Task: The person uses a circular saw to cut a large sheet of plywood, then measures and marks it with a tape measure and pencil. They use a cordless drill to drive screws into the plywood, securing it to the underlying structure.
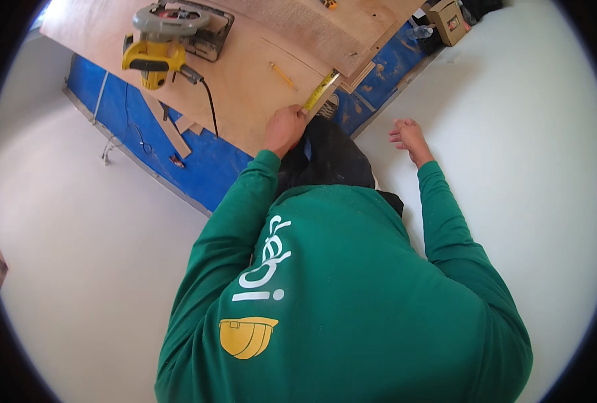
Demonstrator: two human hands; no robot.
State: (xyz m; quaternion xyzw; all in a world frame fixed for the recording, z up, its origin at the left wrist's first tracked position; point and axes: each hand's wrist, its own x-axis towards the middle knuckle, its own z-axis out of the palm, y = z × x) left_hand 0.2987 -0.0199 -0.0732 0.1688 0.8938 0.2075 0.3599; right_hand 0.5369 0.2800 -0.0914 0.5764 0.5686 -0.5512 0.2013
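Observation:
My left hand (286, 129) is at the edge of a plywood sheet (241, 87), its fingers closed on the near end of a yellow tape measure blade (321, 91). The blade runs away to the right along the sheet's edge, toward a raised board (312, 40). My right hand (409, 139) hangs in the air to the right, fingers apart and loosely bent, touching nothing. On the sheet, just beyond my left hand, lies a yellow pencil (283, 76).
A yellow and grey circular saw (157, 50) rests on the sheet at the left, its black cord (211, 104) trailing over the edge. Wood offcuts (171, 127) lie on the blue floor covering (211, 174). A cardboard box (448, 21) and plastic bottle (419, 32) stand far right.

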